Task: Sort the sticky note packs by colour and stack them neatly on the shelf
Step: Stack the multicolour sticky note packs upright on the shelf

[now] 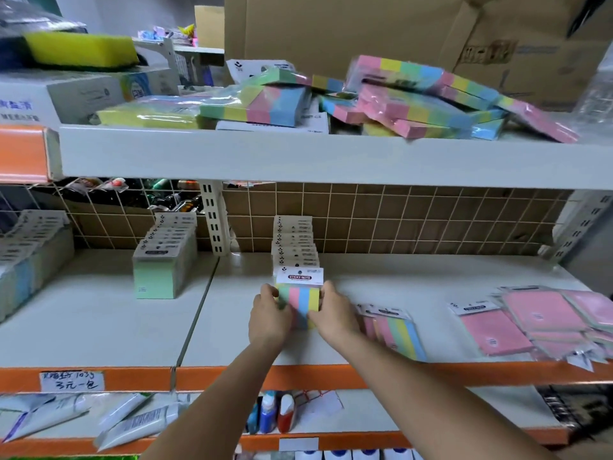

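Observation:
A multicolour sticky note pack (300,302) stands upright at the front of a row of like packs (294,242) on the middle shelf (99,327). My left hand (268,315) grips its left side and my right hand (333,315) grips its right side. A row of green packs (162,263) stands to the left. Another multicolour pack (398,333) lies flat just right of my right hand. Pink packs (530,320) lie loose at the far right. A jumbled heap of multicolour packs (414,101) covers the upper shelf.
A wire grid backs the middle shelf. More packs (26,257) stand at the far left edge. Cardboard boxes (365,31) rise behind the upper shelf, with a yellow sponge (79,49) at the top left. Tubes (99,423) and small bottles (275,413) lie on the lower shelf.

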The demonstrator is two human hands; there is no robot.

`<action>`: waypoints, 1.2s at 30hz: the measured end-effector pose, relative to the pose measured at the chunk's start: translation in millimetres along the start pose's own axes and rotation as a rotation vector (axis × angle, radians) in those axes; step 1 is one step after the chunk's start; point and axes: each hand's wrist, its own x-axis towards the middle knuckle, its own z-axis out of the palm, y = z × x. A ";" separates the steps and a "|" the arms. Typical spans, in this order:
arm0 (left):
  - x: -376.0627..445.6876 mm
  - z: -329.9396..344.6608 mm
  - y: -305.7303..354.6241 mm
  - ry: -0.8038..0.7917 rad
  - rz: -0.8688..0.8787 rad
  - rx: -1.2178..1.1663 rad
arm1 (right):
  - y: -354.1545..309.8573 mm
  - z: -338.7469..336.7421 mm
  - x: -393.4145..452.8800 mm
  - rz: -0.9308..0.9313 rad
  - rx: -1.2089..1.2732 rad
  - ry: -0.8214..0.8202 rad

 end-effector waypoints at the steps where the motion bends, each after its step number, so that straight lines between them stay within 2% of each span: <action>1: 2.3 0.5 -1.5 -0.001 0.016 0.006 | -0.5 0.5 0.6 0.001 -0.014 0.001; 17: 8.6 -1.2 -4.9 0.115 0.133 0.035 | -11.9 -1.5 0.4 0.003 -0.064 0.024; 21: 10.6 -1.5 -6.7 0.067 0.061 -0.006 | -15.8 -0.2 0.2 0.021 -0.079 0.008; 30: 6.8 -1.2 -5.7 -0.012 0.084 0.085 | -13.3 0.3 0.1 0.017 -0.163 -0.012; 36: 4.3 -7.2 -2.8 -0.093 0.022 0.137 | -12.5 -1.7 2.2 0.017 -0.167 -0.032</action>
